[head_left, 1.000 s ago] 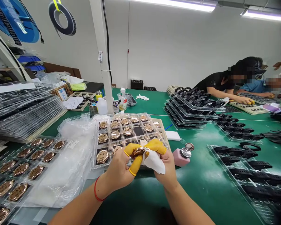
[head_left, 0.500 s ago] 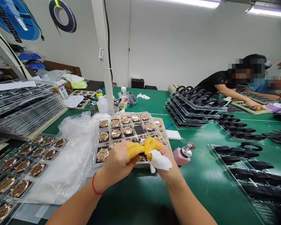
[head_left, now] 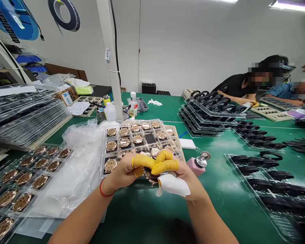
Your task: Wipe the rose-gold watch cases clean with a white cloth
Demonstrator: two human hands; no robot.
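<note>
A rose-gold watch case sits mostly hidden between my left hand and my right hand, with only its lower edge showing. Yellow finger cots cover the fingertips of both hands. My left hand pinches the case, and a red string circles that wrist. My right hand grips a white cloth against the case. Just beyond my hands lies a clear tray of rose-gold watch cases.
Further trays of cases and a crumpled plastic bag lie to the left. A pink dispenser bottle stands to the right, near trays of black watch straps. Two co-workers lean over the far bench.
My hands have come closer together and dropped slightly, and the case has turned downward. The white cloth now hangs lower, under my right hand. The far co-worker's hands have moved.
</note>
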